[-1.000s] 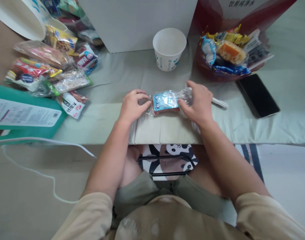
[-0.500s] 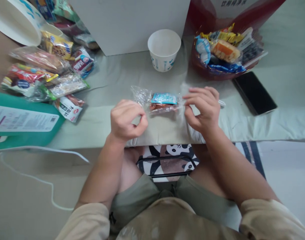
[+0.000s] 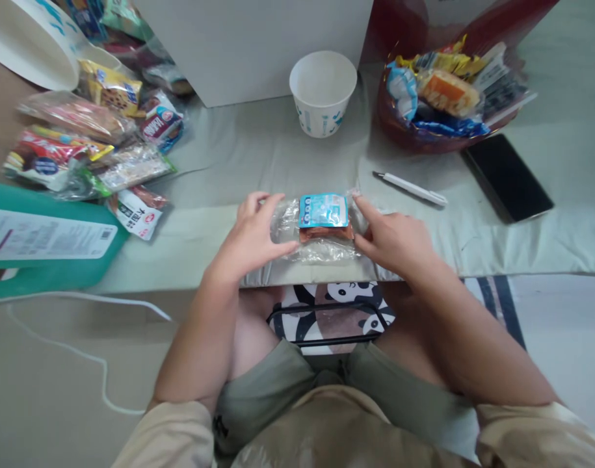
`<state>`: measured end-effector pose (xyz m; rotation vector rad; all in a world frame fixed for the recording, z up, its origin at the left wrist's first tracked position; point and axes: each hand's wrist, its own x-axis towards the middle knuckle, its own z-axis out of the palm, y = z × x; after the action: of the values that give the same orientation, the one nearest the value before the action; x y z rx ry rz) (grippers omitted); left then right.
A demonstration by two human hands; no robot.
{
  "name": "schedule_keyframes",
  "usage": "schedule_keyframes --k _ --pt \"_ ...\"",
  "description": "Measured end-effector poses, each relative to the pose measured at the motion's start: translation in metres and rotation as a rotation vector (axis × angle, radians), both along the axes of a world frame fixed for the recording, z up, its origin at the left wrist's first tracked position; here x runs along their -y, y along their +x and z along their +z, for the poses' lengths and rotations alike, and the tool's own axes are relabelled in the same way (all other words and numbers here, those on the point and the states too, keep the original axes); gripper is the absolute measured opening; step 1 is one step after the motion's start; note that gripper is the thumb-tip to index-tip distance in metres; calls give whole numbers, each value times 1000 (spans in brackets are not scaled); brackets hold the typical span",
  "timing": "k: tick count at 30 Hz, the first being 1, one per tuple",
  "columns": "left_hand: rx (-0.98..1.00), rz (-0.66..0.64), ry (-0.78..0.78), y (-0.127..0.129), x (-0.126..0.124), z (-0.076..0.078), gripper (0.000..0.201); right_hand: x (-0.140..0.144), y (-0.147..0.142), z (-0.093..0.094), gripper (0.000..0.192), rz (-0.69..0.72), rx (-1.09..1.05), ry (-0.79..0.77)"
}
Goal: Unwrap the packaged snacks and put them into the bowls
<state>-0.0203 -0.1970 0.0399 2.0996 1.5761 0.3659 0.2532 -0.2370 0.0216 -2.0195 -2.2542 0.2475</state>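
A clear plastic bag lies on the cloth-covered table in front of me. Inside it, or just under its film, is a small snack pack with a blue label and reddish-brown contents below. My left hand curves around the bag's left end, thumb and fingers spread apart, thumb at the film's lower edge. At the right end, my right hand rests with index finger and thumb parted, their tips touching the film, the other fingers bent underneath. Beyond the right hand lies a white pen.
A white paper cup stands behind the bag, before a white box. To the right are a red bowl of wrapped snacks and a black phone. Several snack packs and a green jug sit left.
The bag with its snack pack has come nearer to me and flattened. Both hands have gone from pinching its ends to parted fingers beside it. The pen is now uncovered.
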Motion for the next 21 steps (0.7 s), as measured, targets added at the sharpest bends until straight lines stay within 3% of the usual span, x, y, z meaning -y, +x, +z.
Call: schedule_keyframes --k 1,3,7,10,14,17,21 --pt "-15 -66 -32 1 0 -1 86 1 -1 -1 75 16 -20 10" --pt "-42 -110 -55 2 -2 -3 71 4 -2 -3 79 65 -62 63" --pt "-6 103 80 5 -9 -9 6 5 -11 -2 45 190 -155 223" --pt "281 210 58 11 -17 -15 15 -3 -23 -1 33 235 -264 304" --pt "739 425 -238 27 -25 -18 21 -15 -38 -2 39 344 -371 221" --pt "843 558 -418 37 -28 -12 24 -15 -42 -6 50 418 -387 145" --pt "984 582 -613 37 -29 -1 30 -15 -38 -14 68 446 -397 81"
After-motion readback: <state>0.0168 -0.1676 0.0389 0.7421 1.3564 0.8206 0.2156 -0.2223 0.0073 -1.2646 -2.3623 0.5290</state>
